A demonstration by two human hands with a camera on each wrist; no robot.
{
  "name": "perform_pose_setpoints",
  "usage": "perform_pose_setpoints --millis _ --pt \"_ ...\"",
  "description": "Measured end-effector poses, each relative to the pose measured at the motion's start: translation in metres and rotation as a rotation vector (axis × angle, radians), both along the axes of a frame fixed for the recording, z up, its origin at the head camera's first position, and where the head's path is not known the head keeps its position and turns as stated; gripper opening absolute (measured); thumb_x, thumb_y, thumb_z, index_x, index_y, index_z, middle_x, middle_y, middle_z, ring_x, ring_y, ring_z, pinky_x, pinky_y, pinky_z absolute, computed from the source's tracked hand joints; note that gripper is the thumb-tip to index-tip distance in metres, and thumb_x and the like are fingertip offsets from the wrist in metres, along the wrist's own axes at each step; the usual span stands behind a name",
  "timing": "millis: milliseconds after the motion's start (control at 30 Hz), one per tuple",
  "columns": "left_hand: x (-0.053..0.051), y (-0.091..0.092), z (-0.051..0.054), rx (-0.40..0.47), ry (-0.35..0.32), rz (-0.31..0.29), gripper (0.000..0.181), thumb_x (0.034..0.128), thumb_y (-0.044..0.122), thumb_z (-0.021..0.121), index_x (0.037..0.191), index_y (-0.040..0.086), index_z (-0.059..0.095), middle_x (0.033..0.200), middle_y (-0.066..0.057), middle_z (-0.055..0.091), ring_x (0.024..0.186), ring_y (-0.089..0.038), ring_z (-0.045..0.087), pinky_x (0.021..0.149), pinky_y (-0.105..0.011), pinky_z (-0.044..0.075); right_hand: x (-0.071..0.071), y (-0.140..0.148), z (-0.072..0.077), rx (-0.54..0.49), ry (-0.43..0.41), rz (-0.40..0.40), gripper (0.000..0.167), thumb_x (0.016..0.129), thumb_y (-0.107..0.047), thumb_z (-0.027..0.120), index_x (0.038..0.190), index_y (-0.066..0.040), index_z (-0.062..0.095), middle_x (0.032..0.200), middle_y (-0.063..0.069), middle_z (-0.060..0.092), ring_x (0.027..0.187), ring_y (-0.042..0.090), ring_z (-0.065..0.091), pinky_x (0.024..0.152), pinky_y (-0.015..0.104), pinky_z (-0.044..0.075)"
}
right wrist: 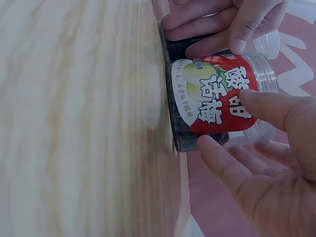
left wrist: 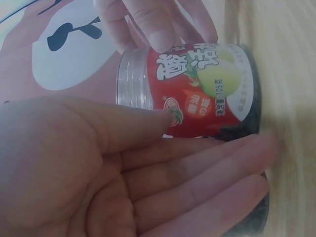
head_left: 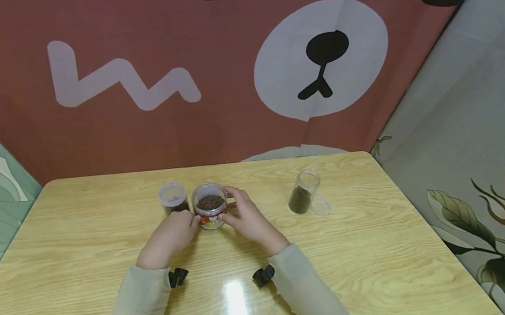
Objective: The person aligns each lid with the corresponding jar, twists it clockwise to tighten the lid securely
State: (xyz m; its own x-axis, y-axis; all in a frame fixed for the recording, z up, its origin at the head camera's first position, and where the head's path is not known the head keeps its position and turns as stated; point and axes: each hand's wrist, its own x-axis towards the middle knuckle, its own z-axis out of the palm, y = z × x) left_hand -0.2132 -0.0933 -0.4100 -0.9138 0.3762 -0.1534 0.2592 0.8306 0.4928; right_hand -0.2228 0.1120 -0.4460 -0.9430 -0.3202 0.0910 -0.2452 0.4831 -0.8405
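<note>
A clear jar with a red label (head_left: 211,218), dark brown pieces inside, stands upright on the table. My right hand (head_left: 250,219) holds it from the right, the thumb at the front on the label and the fingers round the side. My left hand (head_left: 173,236) is at its left; in the left wrist view the thumb touches the label (left wrist: 190,106) and the other fingers lie nearly straight. Directly left stands a second clear jar (head_left: 172,192) with dark contents and a pale top, its lower part hidden behind the left hand.
To the right stands a third clear jar (head_left: 308,181) with dark contents. A clear round lid (head_left: 321,206) lies beside its base. The wooden table (head_left: 374,262) ends at a hanging cloth (head_left: 231,129) printed with a bear face.
</note>
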Motion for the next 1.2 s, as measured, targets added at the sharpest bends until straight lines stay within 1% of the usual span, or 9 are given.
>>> perform_pose_setpoints --millis 233,367,500,633,733,833,933,1100,1200 --pt "-0.001 0.001 -0.003 -0.015 0.040 -0.003 0.031 0.1074 0.014 0.046 0.089 0.000 0.067 0.084 -0.013 0.069 0.074 -0.022 0.064 0.069 -0.048 0.054 -0.001 -0.003 -0.004 -0.001 0.028 -0.017 0.065 0.101 -0.009 0.064 0.156 -0.001 0.029 0.142 0.022 0.044 0.122 0.035 0.058 0.095 0.035 0.056" --pt "-0.001 0.001 -0.001 -0.030 0.059 -0.017 0.032 0.1069 0.013 0.047 0.085 0.000 0.066 0.081 -0.013 0.069 0.070 -0.021 0.063 0.066 -0.048 0.054 0.000 -0.003 -0.004 -0.004 0.028 -0.021 0.065 0.101 -0.008 0.064 0.156 -0.002 0.030 0.142 0.022 0.044 0.122 0.035 0.058 0.095 0.036 0.056" --pt "-0.001 0.002 -0.002 -0.039 0.054 -0.008 0.031 0.1068 0.014 0.047 0.087 0.000 0.067 0.085 -0.016 0.070 0.074 -0.023 0.065 0.069 -0.050 0.055 0.000 -0.003 -0.004 -0.007 0.024 -0.026 0.065 0.101 -0.010 0.064 0.156 -0.003 0.030 0.142 0.021 0.045 0.122 0.034 0.058 0.095 0.036 0.056" --pt "-0.002 0.003 -0.003 -0.045 0.049 0.009 0.031 0.1067 0.015 0.047 0.091 -0.002 0.069 0.092 -0.019 0.072 0.082 -0.030 0.070 0.073 -0.053 0.056 0.000 -0.003 -0.004 -0.017 0.015 -0.031 0.066 0.101 -0.011 0.065 0.156 -0.003 0.030 0.142 0.020 0.045 0.123 0.034 0.058 0.094 0.036 0.056" --pt "-0.002 0.003 -0.003 -0.047 0.050 0.016 0.032 0.1067 0.016 0.047 0.088 0.000 0.069 0.088 -0.016 0.071 0.078 -0.029 0.069 0.070 -0.052 0.055 0.000 -0.002 -0.003 -0.021 0.010 -0.025 0.066 0.101 -0.012 0.066 0.156 -0.003 0.031 0.142 0.021 0.045 0.123 0.035 0.058 0.094 0.036 0.056" --pt "0.000 0.002 -0.001 -0.045 0.045 0.021 0.035 0.1073 0.018 0.046 0.081 0.004 0.065 0.075 -0.010 0.065 0.066 -0.022 0.061 0.064 -0.046 0.052 0.000 0.001 0.000 -0.015 0.012 -0.006 0.066 0.100 -0.014 0.066 0.155 -0.004 0.032 0.141 0.021 0.046 0.122 0.036 0.058 0.094 0.037 0.057" --pt "0.001 0.002 0.003 -0.037 0.028 0.017 0.037 0.1083 0.020 0.046 0.077 0.008 0.062 0.066 -0.004 0.058 0.059 -0.019 0.054 0.059 -0.041 0.047 -0.001 0.006 0.005 -0.014 0.012 0.023 0.065 0.100 -0.014 0.066 0.155 -0.003 0.032 0.140 0.021 0.048 0.121 0.037 0.058 0.095 0.040 0.056" --pt "0.008 0.003 0.011 -0.017 0.017 -0.008 0.033 0.1074 0.021 0.051 0.081 0.007 0.065 0.067 -0.001 0.058 0.059 -0.016 0.054 0.059 -0.038 0.046 -0.001 0.019 0.017 0.000 -0.021 0.065 0.063 0.101 -0.013 0.064 0.156 -0.006 0.033 0.138 0.018 0.051 0.121 0.036 0.058 0.095 0.044 0.055" --pt "0.012 0.004 0.017 0.003 0.029 -0.043 0.030 0.1067 0.020 0.053 0.082 0.008 0.064 0.067 0.001 0.056 0.059 -0.015 0.052 0.057 -0.035 0.045 0.001 0.027 0.027 0.019 -0.013 0.064 0.058 0.102 -0.012 0.063 0.154 -0.008 0.038 0.138 0.017 0.052 0.120 0.036 0.058 0.096 0.046 0.055"
